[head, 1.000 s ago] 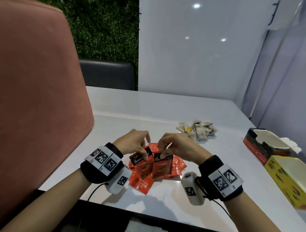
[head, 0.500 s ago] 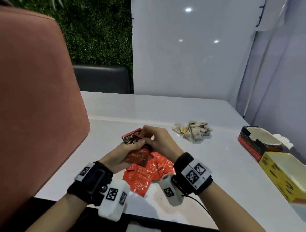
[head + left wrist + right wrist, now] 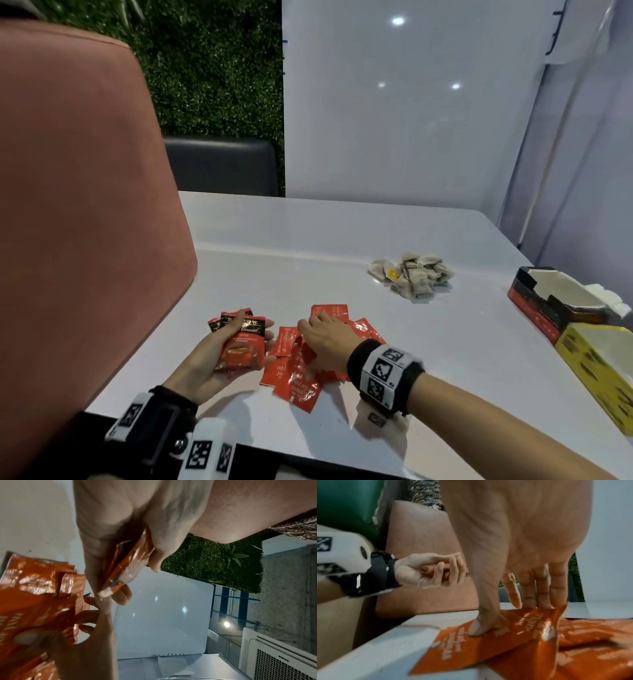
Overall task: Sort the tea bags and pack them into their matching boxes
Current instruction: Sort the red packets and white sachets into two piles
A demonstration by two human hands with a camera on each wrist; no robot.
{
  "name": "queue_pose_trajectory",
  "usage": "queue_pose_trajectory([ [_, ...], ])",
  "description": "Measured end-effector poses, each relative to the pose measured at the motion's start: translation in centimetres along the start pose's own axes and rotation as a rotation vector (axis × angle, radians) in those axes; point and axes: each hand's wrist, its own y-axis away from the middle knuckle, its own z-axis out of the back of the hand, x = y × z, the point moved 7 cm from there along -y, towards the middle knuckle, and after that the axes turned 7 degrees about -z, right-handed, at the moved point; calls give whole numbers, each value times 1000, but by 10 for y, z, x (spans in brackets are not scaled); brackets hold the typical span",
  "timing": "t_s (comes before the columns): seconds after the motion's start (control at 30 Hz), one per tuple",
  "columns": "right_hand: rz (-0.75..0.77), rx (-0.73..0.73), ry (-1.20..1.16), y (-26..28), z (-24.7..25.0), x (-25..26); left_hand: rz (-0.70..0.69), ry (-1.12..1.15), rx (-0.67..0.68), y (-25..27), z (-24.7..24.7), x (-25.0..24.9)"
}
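I'm looking down at a glossy white table (image 3: pixel 342 260), smooth and reflecting ceiling lights, with a pale glossy wall panel (image 3: pixel 394 120) behind it. Far left of my left hand a big padded salmon-pink chair back (image 3: pixel 78 205) is filling the view; beyond it a leafy green hedge wall (image 3: pixel 212 68) and a dark seat back (image 3: pixel 222 168) are showing.

My left hand (image 3: pixel 219 356) is lying palm up above the near table edge, fingers and thumb curling round a small stack of red sachets (image 3: pixel 241 346), shiny foil rectangles with black top bands and gold script, fanned slightly at the top.

Just right of it my right hand (image 3: pixel 325 339) is resting palm down on the loose red sachets (image 3: pixel 298 370); in the right wrist view the thumb and straight fingertips (image 3: pixel 542 601) are pressing on one crinkled packet with white lettering, so this hand is spread flat, gripping nothing. That pile is sprawling flat and overlapping under and around the hand.

Further out and right of my right hand, a heap of beige paper tea bags (image 3: pixel 411 275) is sitting, soft and crumpled. Far right, an open red-and-black box (image 3: pixel 534 308) is touching an open yellow box (image 3: pixel 596 370) near the table's edge.
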Motion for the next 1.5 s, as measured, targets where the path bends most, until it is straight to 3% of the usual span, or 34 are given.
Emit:
queue_pose_trajectory([
  [0.13, -62, 33, -257, 2, 15, -20, 48, 21, -10, -2, -9, 8],
  [0.2, -101, -43, -368, 9, 33, -39, 85, 24, 2, -2, -17, 15],
  [0.3, -122, -353, -377, 36, 68, -57, 110, 21, 58, -1, -39, 27],
  [0.37, -73, -655, -208, 65, 84, -44, 88, 12, 79, -2, -59, 30],
  [0.43, 40, -792, -153, 89, 83, -24, 32, 26, 106, -3, -79, 27],
  [0.57, 189, -747, -328, 109, 69, -29, -49, 12, 130, -4, -95, 18],
  [0.77, 330, -820, -205, 130, 71, -34, -52, -61, 130, 0, -87, 15],
  [0.97, 256, -1011, -672, 147, 90, -81, -69, -129, 197, 1, -83, 10],
  [1.1, 255, -896, -918, 137, 89, -92, -97, -207, 263, 6, -96, 8],
  [1.37, 261, -629, -868, 112, 67, -82, -150, -252, 277, 11, -104, 13],
  [1.43, 154, -601, -983, 113, 62, -87, -174, -258, 250, 10, -103, 11],
  [1.5, -2, -467, -1307, 114, 52, -89, -196, -273, 216, 7, -103, 9],
])
